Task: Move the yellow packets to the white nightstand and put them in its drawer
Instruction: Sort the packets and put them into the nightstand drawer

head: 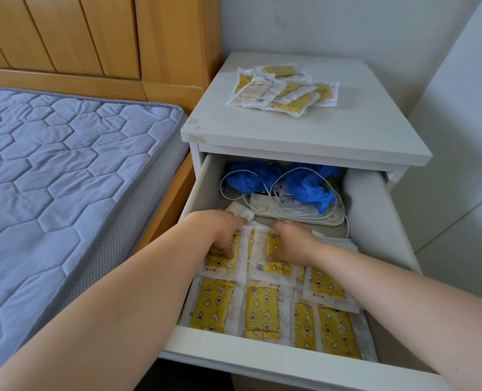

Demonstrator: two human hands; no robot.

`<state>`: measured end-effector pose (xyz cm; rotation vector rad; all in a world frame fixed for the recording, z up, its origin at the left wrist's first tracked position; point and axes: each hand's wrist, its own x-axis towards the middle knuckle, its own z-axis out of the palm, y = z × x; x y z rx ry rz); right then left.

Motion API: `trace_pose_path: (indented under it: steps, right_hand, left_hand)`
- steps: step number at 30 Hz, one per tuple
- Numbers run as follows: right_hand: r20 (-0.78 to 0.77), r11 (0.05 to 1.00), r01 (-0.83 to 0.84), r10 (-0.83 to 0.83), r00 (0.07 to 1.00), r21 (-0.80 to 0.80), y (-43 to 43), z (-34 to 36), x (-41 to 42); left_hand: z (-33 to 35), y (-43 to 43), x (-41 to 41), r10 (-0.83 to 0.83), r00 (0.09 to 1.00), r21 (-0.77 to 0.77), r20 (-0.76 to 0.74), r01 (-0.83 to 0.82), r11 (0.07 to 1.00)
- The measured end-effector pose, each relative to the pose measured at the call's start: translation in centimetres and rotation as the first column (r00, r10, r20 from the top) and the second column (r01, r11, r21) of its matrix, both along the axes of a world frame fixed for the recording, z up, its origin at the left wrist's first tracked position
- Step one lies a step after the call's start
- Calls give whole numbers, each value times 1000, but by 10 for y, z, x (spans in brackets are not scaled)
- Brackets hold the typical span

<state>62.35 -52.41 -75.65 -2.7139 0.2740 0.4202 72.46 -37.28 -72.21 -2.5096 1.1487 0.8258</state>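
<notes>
The white nightstand (304, 131) stands beside the bed with its top drawer (290, 359) pulled out. Several yellow packets (262, 311) with star prints lie in rows in the drawer's front half. My left hand (223, 232) grips one yellow packet (223, 262) in the back row, thumb on top of it. My right hand (290, 241) grips the neighbouring yellow packet (279, 268) the same way. A loose pile of several more yellow packets (285, 88) lies on the nightstand top toward the back.
At the drawer's back lie blue crumpled gloves (304, 184), white cables (296, 210) and a white flat device (290, 217). The blue quilted mattress (64, 179) on a wooden bed frame is at left. White walls (460, 136) close the right side.
</notes>
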Motion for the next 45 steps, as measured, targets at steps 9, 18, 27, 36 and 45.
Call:
trace_pose_path:
  steps: [9,18,27,36,45]
  right_hand:
    - [65,994,-53,47,997,98,13,-6,6]
    - [117,996,-20,10,993,82,1,22,6]
    - [309,999,-51,55,950,-20,-20,75,3]
    - [579,983,104,-174,797,153,-41,142,2]
    - [528,900,262,-420,738,350,-84,156,50]
  left_hand:
    - [0,-2,-2,9,1000,16,2,-9,1000]
    - [7,-2,3,18,999,-124,45,-12,992]
    - [43,-10,-4,80,976,-413,202,11,911]
    - [107,-27,-4,209,960,-768,189,12,641]
    - [114,-62,43,428,896,-843,122,-134,521]
